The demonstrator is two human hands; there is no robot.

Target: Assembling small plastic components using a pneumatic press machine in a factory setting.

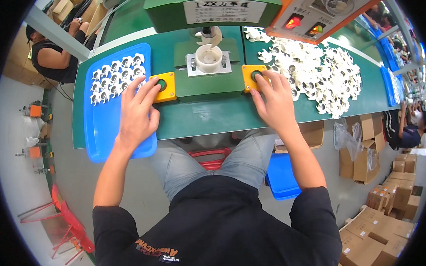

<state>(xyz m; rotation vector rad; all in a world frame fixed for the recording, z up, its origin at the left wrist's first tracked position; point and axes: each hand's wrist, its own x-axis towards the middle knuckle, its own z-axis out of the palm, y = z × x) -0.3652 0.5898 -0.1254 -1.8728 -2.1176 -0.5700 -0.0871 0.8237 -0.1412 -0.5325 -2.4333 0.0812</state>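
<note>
My left hand (137, 115) reaches over the blue tray's edge, its fingers spread and the fingertips at the green button of a yellow button box (170, 93). On the other side, my right hand (276, 104) rests its fingertips at the button of a second yellow box (247, 81), fingers apart. Neither hand holds anything. Between the boxes stands a green press (154, 13) with a round white holder (208, 62) bolted on a metal plate. Above the holder, a white bladed part (211, 37) sits under the press's dark rod.
Rows of white bladed parts (114, 80) lie in the blue tray (96, 133) at left. A large heap of such parts (318, 73) covers the green table's right side. An orange control box (315, 17) has lit switches. Cardboard boxes (366, 237) and other people (54, 54) surround the table.
</note>
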